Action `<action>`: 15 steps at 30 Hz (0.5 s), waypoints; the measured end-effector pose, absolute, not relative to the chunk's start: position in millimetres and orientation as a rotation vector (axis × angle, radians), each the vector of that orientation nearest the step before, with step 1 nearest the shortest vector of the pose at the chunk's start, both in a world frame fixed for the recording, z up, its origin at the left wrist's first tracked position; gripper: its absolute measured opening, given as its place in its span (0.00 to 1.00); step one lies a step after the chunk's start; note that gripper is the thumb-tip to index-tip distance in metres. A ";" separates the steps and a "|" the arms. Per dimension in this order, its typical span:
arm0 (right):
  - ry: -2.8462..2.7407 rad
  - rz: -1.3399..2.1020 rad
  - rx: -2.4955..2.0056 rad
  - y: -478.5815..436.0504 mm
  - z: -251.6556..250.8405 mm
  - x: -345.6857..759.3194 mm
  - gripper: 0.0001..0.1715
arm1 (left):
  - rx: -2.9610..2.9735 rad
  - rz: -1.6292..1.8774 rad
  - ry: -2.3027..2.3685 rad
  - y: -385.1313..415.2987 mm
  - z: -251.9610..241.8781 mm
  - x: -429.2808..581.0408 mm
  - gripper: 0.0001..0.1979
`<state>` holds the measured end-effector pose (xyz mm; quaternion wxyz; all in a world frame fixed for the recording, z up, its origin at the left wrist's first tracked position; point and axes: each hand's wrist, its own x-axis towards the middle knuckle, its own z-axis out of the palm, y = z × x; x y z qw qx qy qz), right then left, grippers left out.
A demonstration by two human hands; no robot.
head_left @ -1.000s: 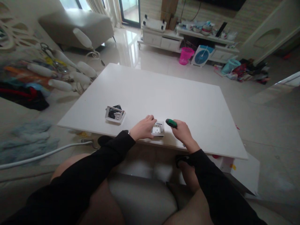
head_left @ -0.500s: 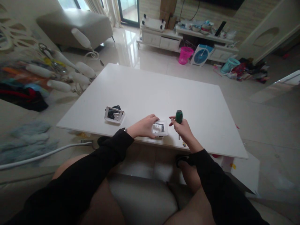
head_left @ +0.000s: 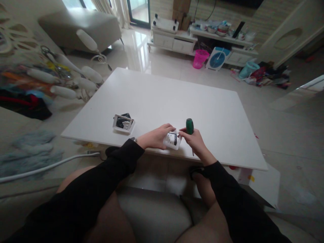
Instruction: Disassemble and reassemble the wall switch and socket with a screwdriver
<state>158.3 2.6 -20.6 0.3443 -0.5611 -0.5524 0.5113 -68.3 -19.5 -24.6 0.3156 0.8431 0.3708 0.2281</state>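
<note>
My left hand (head_left: 160, 135) grips a white wall socket (head_left: 172, 139) by its left side, near the front edge of the white table (head_left: 162, 98). The socket has a raised white frame around a face with dark slots. A screwdriver with a green handle (head_left: 189, 126) stands nearly upright in my right hand (head_left: 196, 140), its shaft pointing down. The fingertips of that hand meet the socket's right edge. To the left on the table, white frames (head_left: 124, 124) lie together with a black part (head_left: 126, 116).
A lamp with several white shades (head_left: 87, 40) stands by the table's left side. Beyond the table are a pink basket (head_left: 200, 59), a blue fan (head_left: 218, 59) and a low white cabinet (head_left: 174, 45). A pale hose (head_left: 50, 167) runs at lower left.
My right hand has moved left with the screwdriver, and its fingertips have reached the socket's edge. The socket has tilted slightly in my left hand.
</note>
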 end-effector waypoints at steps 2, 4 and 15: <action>-1.367 1.307 -1.464 2.0 -20.3 156.2 0.23 | 2.228 0.660 1.003 -18.9 -26.1 -68.3 0.44; -1.300 1.270 -1.455 1.4 -20.5 154.0 0.23 | 2.199 0.716 1.080 -18.4 -26.8 -67.4 0.50; -1.246 1.244 -1.404 -8.5 -33.5 140.8 0.24 | 1.982 0.821 1.415 -20.8 -39.4 -46.5 0.56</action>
